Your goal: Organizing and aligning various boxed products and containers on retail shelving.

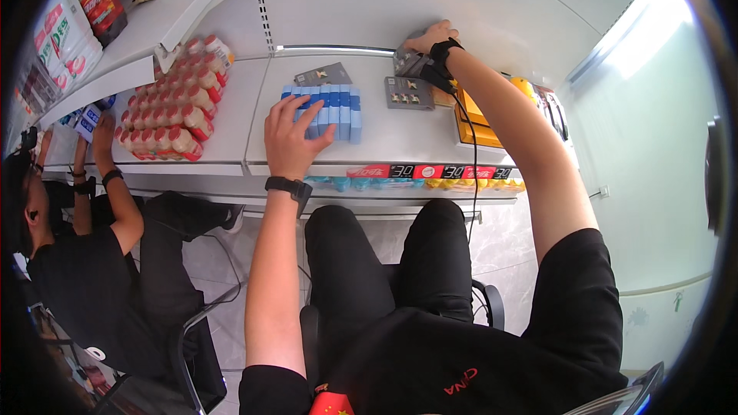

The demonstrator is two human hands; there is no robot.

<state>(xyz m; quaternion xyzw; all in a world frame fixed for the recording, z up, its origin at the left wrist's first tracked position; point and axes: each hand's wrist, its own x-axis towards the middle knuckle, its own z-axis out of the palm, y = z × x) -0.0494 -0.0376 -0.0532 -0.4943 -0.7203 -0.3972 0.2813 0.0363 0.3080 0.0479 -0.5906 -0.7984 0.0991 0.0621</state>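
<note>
My left hand (295, 137) rests with fingers apart on the near left of a row of slim light-blue boxes (345, 105), which stand side by side with darker blue bands. Behind the row, a flat grey box (324, 74) with small pictures lies on the shelf. My right hand (433, 38) reaches to the shelf's back and touches grey packages (407, 61); its grip is partly hidden. Nearer me than that hand lies another grey printed box (408, 93). Right of it are yellow boxes (481, 129), partly behind my right forearm.
Packs of small red-capped bottles (172, 105) stand at left, under an upper shelf (190, 3) holding drinks. A seated co-worker (86, 276) handles blue-and-white packages (87, 121). A black cable (475, 155) hangs from my right wrist across the shelf's front edge. A wall (640, 184) bounds the right.
</note>
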